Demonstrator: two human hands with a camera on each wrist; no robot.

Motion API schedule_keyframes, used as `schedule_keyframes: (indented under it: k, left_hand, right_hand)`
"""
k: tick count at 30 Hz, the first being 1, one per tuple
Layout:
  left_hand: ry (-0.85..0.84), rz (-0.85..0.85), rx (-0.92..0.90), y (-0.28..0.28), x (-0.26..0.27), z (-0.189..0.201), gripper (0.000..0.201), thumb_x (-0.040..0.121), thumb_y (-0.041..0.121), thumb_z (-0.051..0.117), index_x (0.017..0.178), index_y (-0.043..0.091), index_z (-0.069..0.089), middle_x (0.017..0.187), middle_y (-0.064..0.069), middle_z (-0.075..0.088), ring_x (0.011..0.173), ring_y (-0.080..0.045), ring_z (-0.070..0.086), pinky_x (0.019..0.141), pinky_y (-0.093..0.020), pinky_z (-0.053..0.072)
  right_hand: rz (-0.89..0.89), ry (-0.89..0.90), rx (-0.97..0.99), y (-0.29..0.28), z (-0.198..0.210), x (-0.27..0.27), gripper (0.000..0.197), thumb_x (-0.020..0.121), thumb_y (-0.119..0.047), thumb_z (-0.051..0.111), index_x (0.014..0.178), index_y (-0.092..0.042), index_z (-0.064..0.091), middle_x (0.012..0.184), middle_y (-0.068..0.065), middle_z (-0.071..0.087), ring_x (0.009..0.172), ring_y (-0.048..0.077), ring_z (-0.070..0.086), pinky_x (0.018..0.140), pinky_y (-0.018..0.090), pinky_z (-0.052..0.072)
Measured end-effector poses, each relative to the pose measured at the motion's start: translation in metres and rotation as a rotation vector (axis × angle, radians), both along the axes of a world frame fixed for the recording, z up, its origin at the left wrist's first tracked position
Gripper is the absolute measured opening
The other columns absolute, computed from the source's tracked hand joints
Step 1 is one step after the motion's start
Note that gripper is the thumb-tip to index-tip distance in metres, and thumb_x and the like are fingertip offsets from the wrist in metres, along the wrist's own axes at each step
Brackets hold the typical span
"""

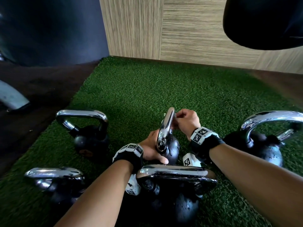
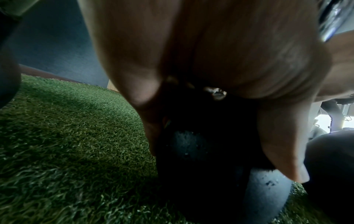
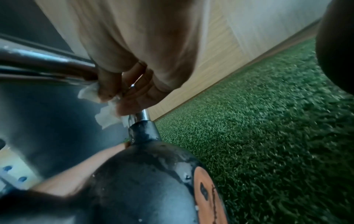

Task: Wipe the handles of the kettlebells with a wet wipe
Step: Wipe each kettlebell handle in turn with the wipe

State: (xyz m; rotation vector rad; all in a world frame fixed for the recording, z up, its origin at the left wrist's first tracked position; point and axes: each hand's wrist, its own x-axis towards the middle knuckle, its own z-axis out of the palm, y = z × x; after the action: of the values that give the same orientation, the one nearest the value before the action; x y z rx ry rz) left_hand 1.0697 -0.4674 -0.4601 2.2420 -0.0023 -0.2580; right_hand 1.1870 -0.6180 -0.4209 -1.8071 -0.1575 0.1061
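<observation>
A small black kettlebell (image 1: pixel 170 149) with a chrome handle (image 1: pixel 165 128) stands on the green turf in the middle of the head view. My left hand (image 1: pixel 152 149) grips its black ball (image 2: pixel 201 159), thumb across the near side. My right hand (image 1: pixel 185 120) pinches a white wet wipe (image 3: pixel 103 112) round the far leg of the handle (image 3: pixel 143 116), just above the ball (image 3: pixel 153 174). In the head view the wipe is almost hidden behind the fingers.
Several other chrome-handled kettlebells stand around: back left (image 1: pixel 88 133), front left (image 1: pixel 55 181), nearest me (image 1: pixel 175 185) and right (image 1: pixel 265 140). A wood-panelled wall (image 1: pixel 196 30) closes the far side. A dark hanging bag (image 1: pixel 265 22) is at top right. Open turf (image 1: pixel 164 89) lies beyond.
</observation>
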Motion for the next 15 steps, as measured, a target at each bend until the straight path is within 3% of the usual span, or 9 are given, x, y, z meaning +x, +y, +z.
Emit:
schedule_keyframes:
  k: [6, 11, 13, 15]
  left_hand:
    - [-0.016, -0.057, 0.043, -0.002, 0.0, 0.003, 0.129, 0.065, 0.017, 0.097, 0.156, 0.011, 0.006, 0.155, -0.01, 0.03, 0.147, -0.03, 0.029, 0.121, -0.05, 0.033]
    - [-0.02, -0.032, 0.148, -0.005, 0.0, 0.002, 0.132, 0.063, 0.031, 0.097, 0.157, 0.013, 0.005, 0.156, -0.009, 0.026, 0.147, -0.027, 0.029, 0.122, -0.049, 0.033]
    - [-0.025, -0.051, 0.165, -0.004, 0.003, 0.002, 0.131, 0.061, 0.039, 0.096, 0.157, 0.019, 0.009, 0.156, -0.006, 0.029, 0.146, -0.025, 0.032, 0.121, -0.048, 0.035]
    - [-0.021, -0.086, 0.232, 0.002, 0.005, 0.005, 0.125, 0.059, 0.046, 0.094, 0.156, 0.023, 0.018, 0.154, -0.003, 0.035, 0.143, -0.023, 0.039, 0.119, -0.045, 0.039]
  right_hand:
    - [-0.004, -0.008, -0.129, -0.004, 0.004, 0.006, 0.011, 0.082, -0.012, 0.079, 0.078, -0.009, 0.069, 0.058, 0.007, 0.072, 0.044, 0.014, 0.065, 0.043, 0.027, 0.055]
    - [0.04, 0.141, -0.187, 0.005, 0.01, 0.012, 0.015, 0.085, -0.008, 0.074, 0.073, -0.002, 0.068, 0.061, 0.016, 0.072, 0.046, 0.021, 0.066, 0.05, 0.032, 0.057]
    - [0.063, 0.178, -0.221, 0.007, 0.013, 0.013, 0.014, 0.083, -0.009, 0.074, 0.073, -0.001, 0.07, 0.063, 0.016, 0.073, 0.047, 0.021, 0.067, 0.056, 0.035, 0.059]
    - [0.128, 0.252, -0.259, 0.006, 0.013, 0.012, 0.017, 0.082, -0.011, 0.075, 0.07, -0.001, 0.071, 0.062, 0.016, 0.073, 0.044, 0.02, 0.065, 0.049, 0.03, 0.058]
